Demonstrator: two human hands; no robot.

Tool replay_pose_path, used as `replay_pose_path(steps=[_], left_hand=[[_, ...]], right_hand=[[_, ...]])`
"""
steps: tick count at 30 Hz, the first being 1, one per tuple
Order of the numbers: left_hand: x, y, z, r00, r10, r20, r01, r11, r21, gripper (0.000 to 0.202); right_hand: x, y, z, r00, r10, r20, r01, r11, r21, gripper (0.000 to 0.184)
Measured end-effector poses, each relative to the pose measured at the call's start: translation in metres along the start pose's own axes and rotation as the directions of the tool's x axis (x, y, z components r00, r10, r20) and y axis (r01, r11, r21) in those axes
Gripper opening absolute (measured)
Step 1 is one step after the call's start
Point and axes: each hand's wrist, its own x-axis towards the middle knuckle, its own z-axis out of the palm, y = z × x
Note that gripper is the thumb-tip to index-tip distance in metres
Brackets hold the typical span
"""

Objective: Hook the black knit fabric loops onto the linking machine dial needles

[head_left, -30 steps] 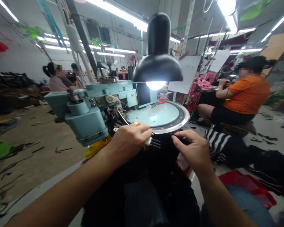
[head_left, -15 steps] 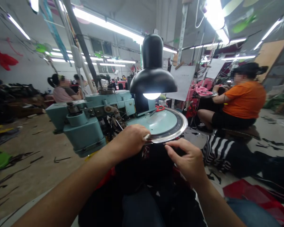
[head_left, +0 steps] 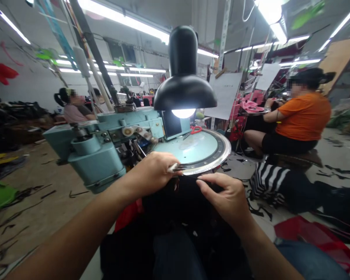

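At the front rim of the round green dial plate [head_left: 175, 149] with its ring of fine metal points, both hands are close together. My left hand [head_left: 155, 171] is closed around a small white-handled tool [head_left: 172, 167], whose thin dark prongs lie against the rim. My right hand [head_left: 225, 194] pinches the edge of black fabric [head_left: 189, 194] just below the rim, thumb and forefinger together. The fabric hangs down in front of my lap; its dark folds are hard to make out. A black lamp [head_left: 185, 91] shines down on the plate.
The green machine body [head_left: 97, 159] stands left of the plate. Red-handled scissors [head_left: 196, 129] lie at its back. A person in an orange top [head_left: 303, 116] sits at the right, beside striped fabric [head_left: 270, 182]. Dark scraps and a red bag [head_left: 315, 241] are on the floor.
The camera view has shifted slightly. Both hands stay at the front rim and have moved a little left in the picture, keeping the tool and the fabric edge.
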Motion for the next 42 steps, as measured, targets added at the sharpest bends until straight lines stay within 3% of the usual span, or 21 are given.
replay_pose_path(steps=[2,6,10,14,18,22,25,29,33,42], left_hand=[[-0.003,-0.001,0.001,1.0,0.004,-0.017,-0.004,1.0,-0.017,0.014],[-0.005,0.004,0.003,0.997,-0.03,-0.075,0.04,0.991,0.132,0.024],[-0.002,0.007,0.0,0.999,-0.042,0.018,0.039,0.989,0.145,0.022],[-0.001,0.007,-0.002,0.996,-0.083,-0.016,0.084,0.977,0.197,0.021],[0.0,0.012,0.0,0.996,-0.084,0.041,0.076,0.983,0.166,0.018],[0.003,0.022,-0.001,0.989,-0.151,-0.002,0.144,0.941,0.307,0.02],[0.005,0.027,-0.002,0.987,-0.154,0.055,0.132,0.948,0.291,0.019],[0.008,0.029,0.0,0.988,-0.156,0.009,0.143,0.928,0.344,0.018],[0.01,0.03,0.003,0.989,-0.146,0.035,0.131,0.951,0.278,0.017],[0.013,0.04,0.003,0.986,-0.165,-0.001,0.153,0.909,0.387,0.02]], right_hand=[[-0.001,-0.001,0.001,1.0,-0.029,-0.006,0.029,0.999,0.02,0.007],[-0.001,0.0,0.004,0.996,-0.035,-0.08,0.036,0.999,0.008,0.006],[-0.001,0.001,0.008,0.996,-0.012,-0.092,0.013,1.0,0.014,0.006],[0.0,0.001,0.01,0.993,-0.013,-0.115,0.013,1.0,0.004,0.006],[0.0,0.0,0.009,0.991,-0.01,-0.132,0.01,1.0,-0.007,0.006],[0.001,0.001,0.006,0.989,-0.017,-0.144,0.013,1.0,-0.026,0.006],[0.002,0.001,0.005,0.989,-0.005,-0.151,0.003,1.0,-0.019,0.006],[0.003,0.001,0.004,0.986,0.003,-0.166,-0.008,0.999,-0.033,0.006],[0.002,0.003,0.004,0.985,0.006,-0.172,-0.012,0.999,-0.032,0.007],[0.002,0.003,0.004,0.979,0.032,-0.202,-0.042,0.998,-0.046,0.006]])
